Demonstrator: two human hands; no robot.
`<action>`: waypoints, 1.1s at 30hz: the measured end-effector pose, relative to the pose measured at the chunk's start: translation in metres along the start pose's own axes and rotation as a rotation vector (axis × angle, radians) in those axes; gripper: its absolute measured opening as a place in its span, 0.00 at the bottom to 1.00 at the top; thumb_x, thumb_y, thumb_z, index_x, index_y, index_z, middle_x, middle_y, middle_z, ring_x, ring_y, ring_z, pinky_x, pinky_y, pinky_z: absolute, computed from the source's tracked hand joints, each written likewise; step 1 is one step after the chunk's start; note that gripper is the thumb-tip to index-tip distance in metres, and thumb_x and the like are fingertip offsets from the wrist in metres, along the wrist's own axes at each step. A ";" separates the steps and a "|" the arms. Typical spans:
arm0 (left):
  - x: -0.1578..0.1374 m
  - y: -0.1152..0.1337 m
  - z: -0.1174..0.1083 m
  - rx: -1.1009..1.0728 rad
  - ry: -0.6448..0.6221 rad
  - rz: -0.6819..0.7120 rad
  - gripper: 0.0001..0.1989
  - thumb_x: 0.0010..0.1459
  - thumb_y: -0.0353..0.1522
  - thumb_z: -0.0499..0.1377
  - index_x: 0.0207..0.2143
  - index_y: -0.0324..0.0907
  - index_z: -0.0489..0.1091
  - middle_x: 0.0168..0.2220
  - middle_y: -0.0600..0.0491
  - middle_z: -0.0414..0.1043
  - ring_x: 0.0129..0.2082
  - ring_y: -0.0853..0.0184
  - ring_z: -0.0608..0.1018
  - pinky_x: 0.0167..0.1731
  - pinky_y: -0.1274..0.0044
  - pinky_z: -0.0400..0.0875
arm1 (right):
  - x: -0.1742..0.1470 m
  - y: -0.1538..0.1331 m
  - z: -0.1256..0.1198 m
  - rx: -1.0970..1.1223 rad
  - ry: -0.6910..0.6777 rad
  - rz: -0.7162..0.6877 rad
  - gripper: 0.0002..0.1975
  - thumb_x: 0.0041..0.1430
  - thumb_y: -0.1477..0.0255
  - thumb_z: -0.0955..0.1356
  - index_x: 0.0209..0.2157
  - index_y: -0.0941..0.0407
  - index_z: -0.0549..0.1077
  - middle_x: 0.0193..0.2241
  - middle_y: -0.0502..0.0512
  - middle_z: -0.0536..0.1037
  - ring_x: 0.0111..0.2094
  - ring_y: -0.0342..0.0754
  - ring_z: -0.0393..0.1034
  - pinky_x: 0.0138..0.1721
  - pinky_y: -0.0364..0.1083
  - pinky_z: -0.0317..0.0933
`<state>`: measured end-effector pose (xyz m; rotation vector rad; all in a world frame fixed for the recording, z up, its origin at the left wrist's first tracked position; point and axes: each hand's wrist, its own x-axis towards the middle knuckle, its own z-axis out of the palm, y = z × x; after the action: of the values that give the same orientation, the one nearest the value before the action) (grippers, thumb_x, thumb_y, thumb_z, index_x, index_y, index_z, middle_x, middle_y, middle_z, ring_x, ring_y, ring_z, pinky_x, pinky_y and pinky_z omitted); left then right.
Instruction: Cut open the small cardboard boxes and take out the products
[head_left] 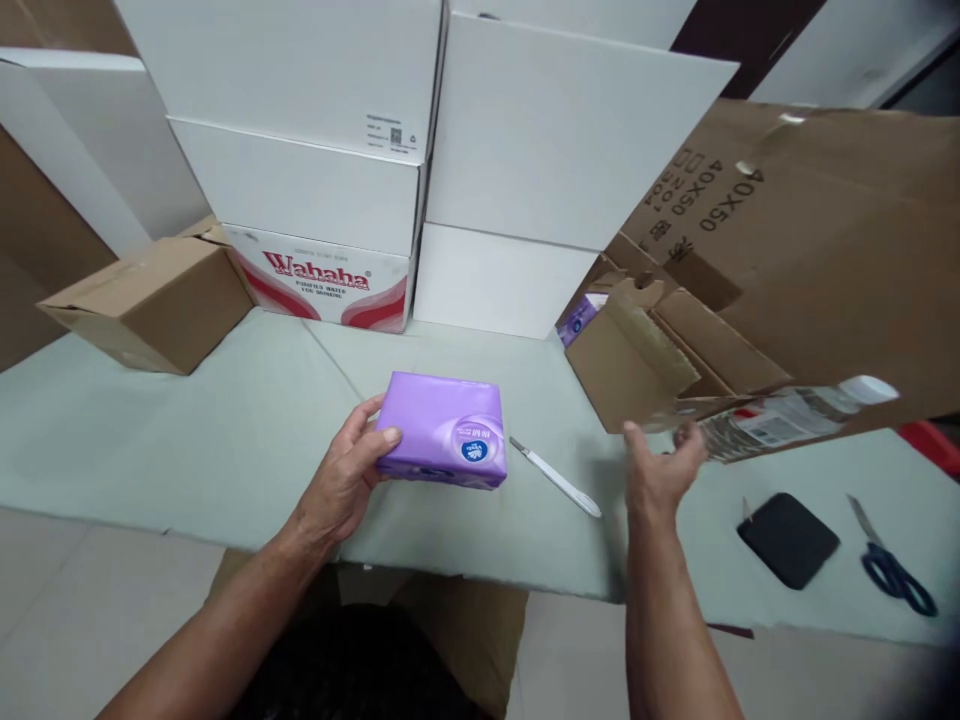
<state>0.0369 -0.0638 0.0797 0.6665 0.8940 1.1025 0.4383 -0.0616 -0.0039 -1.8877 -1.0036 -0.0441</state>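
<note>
My left hand (352, 465) holds a purple soft pack of tissues (435, 420) above the table, thumb on top and fingers at its left end and underneath. The pack has a round blue logo on it. My right hand (662, 465) is at the near side of an open cardboard box (626, 365), thumb and fingers apart. Whether it touches the box I cannot tell. A clear plastic bottle (780, 418) with a white cap lies slanted just right of those fingers. Between my hands lies a white-handled craft knife (559, 478).
White cartons (322, 200), one marked Wahaha, stand stacked at the back. A brown box (161, 300) sits at left; large cardboard (847, 250) rises at right. Another purple pack (581, 318) shows behind the open box. A black pouch (789, 540) and scissors (889, 570) lie at right.
</note>
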 end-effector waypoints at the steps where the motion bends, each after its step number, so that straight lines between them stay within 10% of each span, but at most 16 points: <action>1: 0.001 -0.001 -0.001 0.000 -0.003 -0.002 0.37 0.46 0.41 0.73 0.58 0.41 0.70 0.45 0.47 0.80 0.38 0.57 0.81 0.35 0.71 0.76 | -0.018 -0.015 -0.003 0.096 -0.032 0.014 0.45 0.58 0.46 0.68 0.68 0.56 0.58 0.67 0.72 0.64 0.67 0.71 0.59 0.64 0.71 0.55; 4: 0.001 -0.003 0.001 0.000 -0.015 -0.002 0.37 0.47 0.41 0.73 0.58 0.41 0.69 0.44 0.48 0.79 0.38 0.59 0.81 0.36 0.71 0.77 | -0.071 -0.071 -0.011 0.345 -0.328 -0.205 0.32 0.58 0.53 0.73 0.60 0.50 0.71 0.68 0.64 0.66 0.67 0.64 0.63 0.60 0.63 0.66; 10: -0.007 -0.003 0.009 0.001 -0.044 0.004 0.39 0.48 0.43 0.73 0.59 0.39 0.68 0.47 0.45 0.80 0.43 0.54 0.82 0.38 0.68 0.79 | -0.131 -0.146 -0.006 0.594 -0.592 -0.344 0.37 0.62 0.55 0.73 0.69 0.45 0.63 0.72 0.60 0.60 0.72 0.62 0.56 0.63 0.62 0.66; 18: -0.015 0.009 0.005 -0.029 -0.137 0.083 0.31 0.54 0.46 0.68 0.57 0.41 0.73 0.49 0.44 0.81 0.49 0.50 0.82 0.40 0.65 0.81 | -0.143 -0.166 0.010 0.685 -0.561 -0.107 0.35 0.65 0.55 0.71 0.69 0.50 0.64 0.66 0.61 0.69 0.66 0.60 0.65 0.66 0.62 0.62; 33: -0.012 0.010 -0.007 0.062 -0.041 0.106 0.33 0.49 0.40 0.70 0.57 0.40 0.72 0.45 0.47 0.80 0.36 0.60 0.81 0.32 0.72 0.76 | -0.141 -0.160 -0.009 0.633 -0.591 -0.332 0.28 0.66 0.55 0.70 0.65 0.45 0.70 0.67 0.59 0.69 0.68 0.62 0.62 0.60 0.63 0.66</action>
<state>0.0239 -0.0719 0.0882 0.7926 0.8684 1.1548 0.2440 -0.1237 0.0576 -1.1494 -1.5044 0.5995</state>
